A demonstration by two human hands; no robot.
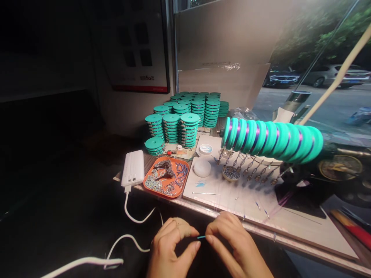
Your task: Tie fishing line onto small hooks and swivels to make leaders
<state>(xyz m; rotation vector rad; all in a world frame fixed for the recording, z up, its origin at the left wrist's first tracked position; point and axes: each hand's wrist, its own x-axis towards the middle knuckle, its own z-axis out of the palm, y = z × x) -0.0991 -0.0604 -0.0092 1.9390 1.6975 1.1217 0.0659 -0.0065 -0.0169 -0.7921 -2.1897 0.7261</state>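
My right hand [232, 245] pinches a short, thin blue tube [201, 237] between thumb and forefinger, just in front of the table edge. My left hand [175, 245] is curled beside the tube's other end, with a small gap between its thumb tip and forefinger tip. Whether a fine line runs between the hands is too small to make out. On the board [220, 208] beyond them lie several similar blue tubes [200, 183] and a thin metal needle-like tool [206, 193].
An orange tray [147, 189] holds small metal parts, left of a round white container [202, 166] and a bowl of grey beads [231, 173]. Green spools [189, 117] stand stacked behind; more spools [272, 139] fill a rod at right. A white power bank [132, 168] trails a cable.
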